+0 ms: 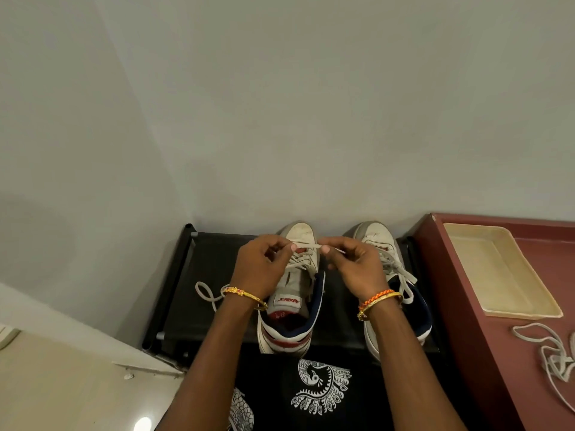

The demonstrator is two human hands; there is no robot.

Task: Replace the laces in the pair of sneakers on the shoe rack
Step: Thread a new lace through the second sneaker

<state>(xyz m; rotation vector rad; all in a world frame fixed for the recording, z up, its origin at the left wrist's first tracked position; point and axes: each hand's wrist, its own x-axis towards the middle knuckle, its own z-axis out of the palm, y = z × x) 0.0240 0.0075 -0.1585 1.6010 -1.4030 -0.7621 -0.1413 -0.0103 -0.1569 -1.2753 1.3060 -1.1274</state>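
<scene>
At the far left a loose loop of lace end (206,294) trails off the left sneaker onto the black shoe rack (214,250), which stands against the wall. The left hand (261,269) hovers over that left sneaker (295,293), its thumb and forefinger pressed together on one end of a short flat stretch of white lace (306,246) held level above the toe end of the eyelets. The right hand (354,269) mirrors it, its fingers (325,249) pinching the other end of the same stretch, so the lace runs taut between the two hands; the remaining fingers of both hands are curled loosely inward. Further right sits the right sneaker (389,275), laced, with its bow hanging slack over the tongue. Beyond the rack, on the maroon surface (485,353), lie a shallow cream tray (497,269) and, nearer the viewer, a tangled pile of spare laces (553,356). To my eye the lace is light, limp and a little slick, so it will only hold a line while under tension; it looks best gripped close to the stiff tip when feeding an eyelet, and close to the crossing when drawing slack through. The sneaker itself seems light enough to shift if tugged hard, so a steadying hold may be wise.
</scene>
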